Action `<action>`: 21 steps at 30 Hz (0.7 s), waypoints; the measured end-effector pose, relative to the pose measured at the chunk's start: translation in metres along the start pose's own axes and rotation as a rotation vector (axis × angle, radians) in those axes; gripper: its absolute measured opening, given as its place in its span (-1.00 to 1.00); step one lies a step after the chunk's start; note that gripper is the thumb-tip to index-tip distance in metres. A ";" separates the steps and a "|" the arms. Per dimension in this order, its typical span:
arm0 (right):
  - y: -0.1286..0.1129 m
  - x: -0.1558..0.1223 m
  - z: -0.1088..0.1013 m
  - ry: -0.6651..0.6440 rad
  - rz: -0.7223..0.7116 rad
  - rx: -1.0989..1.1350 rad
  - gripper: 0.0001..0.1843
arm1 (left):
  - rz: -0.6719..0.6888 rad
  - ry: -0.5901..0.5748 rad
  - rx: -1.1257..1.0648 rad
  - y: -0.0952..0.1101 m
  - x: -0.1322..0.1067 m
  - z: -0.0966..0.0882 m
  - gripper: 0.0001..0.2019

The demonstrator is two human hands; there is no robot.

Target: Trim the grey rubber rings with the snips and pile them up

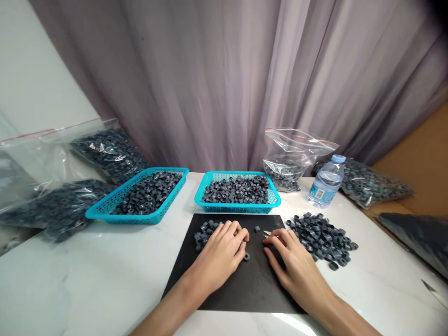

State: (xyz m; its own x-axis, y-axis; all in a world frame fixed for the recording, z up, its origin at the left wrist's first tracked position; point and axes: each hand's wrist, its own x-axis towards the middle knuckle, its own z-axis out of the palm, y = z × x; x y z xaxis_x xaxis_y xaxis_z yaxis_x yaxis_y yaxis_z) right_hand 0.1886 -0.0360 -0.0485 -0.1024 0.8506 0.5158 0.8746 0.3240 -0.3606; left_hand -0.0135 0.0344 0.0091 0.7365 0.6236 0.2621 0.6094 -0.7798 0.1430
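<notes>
My left hand [227, 246] rests on a black mat [241, 294] with its fingers curled down and together; what they hold, if anything, is hidden. Beside it on the mat is a heap of small dark grey plastic rings [205, 233], partly covered by the hand. One loose ring [247, 256] lies by its thumb. My right hand [290, 256] is closed around a slim metal tool [267, 233], of which only the pointed silver tip shows. Just beyond that tip sits a single grey piece [257, 229].
Right of the mat spreads a pile of grey rings [322, 238]. Behind stand two blue baskets, one central [238, 209] and one left [122, 218], both filled with grey pieces. A water bottle [325, 182], a zip bag [285, 172] and more filled bags [112, 149] line the back and sides.
</notes>
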 end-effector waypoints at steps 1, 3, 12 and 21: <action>0.000 0.000 0.000 0.004 -0.007 -0.007 -0.82 | 0.012 0.001 0.005 0.000 -0.002 -0.001 -0.82; -0.001 0.001 0.000 0.001 -0.035 -0.027 -0.79 | 0.024 0.000 0.002 0.001 -0.005 -0.003 -0.80; 0.001 0.004 -0.001 -0.093 -0.134 -0.035 -0.55 | 0.069 -0.026 0.015 0.002 -0.008 -0.007 -0.87; 0.001 0.001 -0.001 -0.087 -0.149 0.062 -0.58 | 0.089 -0.021 0.031 -0.002 -0.005 -0.004 -0.84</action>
State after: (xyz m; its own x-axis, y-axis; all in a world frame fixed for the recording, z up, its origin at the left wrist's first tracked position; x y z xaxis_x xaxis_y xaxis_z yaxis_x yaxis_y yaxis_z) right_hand 0.1895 -0.0358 -0.0476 -0.2718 0.8230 0.4989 0.8162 0.4717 -0.3336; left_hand -0.0198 0.0323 0.0111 0.7938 0.5534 0.2522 0.5500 -0.8302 0.0905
